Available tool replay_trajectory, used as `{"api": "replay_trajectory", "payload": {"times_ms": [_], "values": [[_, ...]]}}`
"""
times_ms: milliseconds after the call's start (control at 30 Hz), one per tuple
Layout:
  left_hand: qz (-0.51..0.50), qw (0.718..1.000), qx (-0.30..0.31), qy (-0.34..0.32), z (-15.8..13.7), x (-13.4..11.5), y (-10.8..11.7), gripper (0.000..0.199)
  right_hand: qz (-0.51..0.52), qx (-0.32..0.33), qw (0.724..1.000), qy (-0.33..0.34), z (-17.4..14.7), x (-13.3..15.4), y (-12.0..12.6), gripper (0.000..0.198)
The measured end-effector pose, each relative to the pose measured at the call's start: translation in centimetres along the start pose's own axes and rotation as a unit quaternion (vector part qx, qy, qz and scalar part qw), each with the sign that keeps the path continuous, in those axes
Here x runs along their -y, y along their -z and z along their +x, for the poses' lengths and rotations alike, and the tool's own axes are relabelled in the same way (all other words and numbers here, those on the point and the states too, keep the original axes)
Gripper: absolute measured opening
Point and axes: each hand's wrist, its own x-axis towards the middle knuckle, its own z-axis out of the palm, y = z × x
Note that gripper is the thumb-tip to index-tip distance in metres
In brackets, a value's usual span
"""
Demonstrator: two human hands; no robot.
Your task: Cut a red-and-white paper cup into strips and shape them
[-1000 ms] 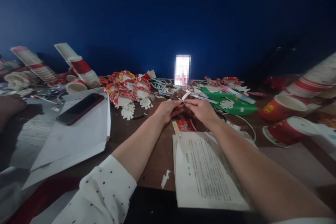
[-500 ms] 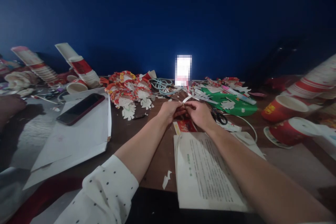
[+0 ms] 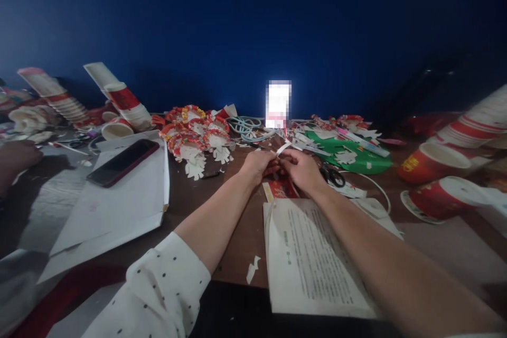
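Dark blue wall behind a brown counter point(image 3: 237, 232) crowded with craft material. I see my left hand point(image 3: 257, 165) and right hand point(image 3: 303, 169) brought together at the middle of the counter, fingers closed on a narrow white paper strip point(image 3: 283, 148) whose free end sticks up between them — both hands pinch it, lifted just above the surface, probably so it can be bent without catching on the clutter. A red printed scrap point(image 3: 279, 188) lies directly under the hands; a printed sheet point(image 3: 312, 259) sits nearer me, beneath my right forearm. Scissors point(image 3: 331, 175) rest just right of the right hand, beside green paper point(image 3: 348, 161). Red paper cups point(image 3: 430, 161) stand at the right, finished paper ornaments point(image 3: 194, 140) and a phone point(image 3: 122, 162) on white sheets at the left.
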Motion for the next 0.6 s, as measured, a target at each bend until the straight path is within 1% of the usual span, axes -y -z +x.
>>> {"api": "replay_trajectory", "payload": {"times_ms": [100, 233, 367, 433, 600], "values": [[0.017, 1.000, 0.016, -0.006, 0.1, 0.1, 0.1, 0.015, -0.014, -0.009, 1.000, 0.000, 0.0, 0.1, 0.1, 0.032], [0.035, 0.999, 0.027, -0.003, 0.1, 0.2, 0.4, 0.014, -0.051, -0.034, 0.998, 0.002, 0.0, 0.0, 0.2, 0.028], [0.044, 0.999, 0.030, 0.005, -0.1, 0.1, 0.4, 0.015, -0.026, -0.044, 0.999, -0.003, 0.3, -0.6, 0.2, 0.028], [0.044, 0.999, 0.024, 0.004, -0.2, 0.0, 0.3, 0.018, -0.014, -0.036, 0.999, -0.007, 0.4, -0.8, 0.1, 0.029], [0.019, 1.000, -0.022, -0.009, -0.1, 0.1, 0.0, 0.020, -0.009, -0.017, 1.000, -0.013, 0.4, -0.9, -0.1, 0.032]]}}
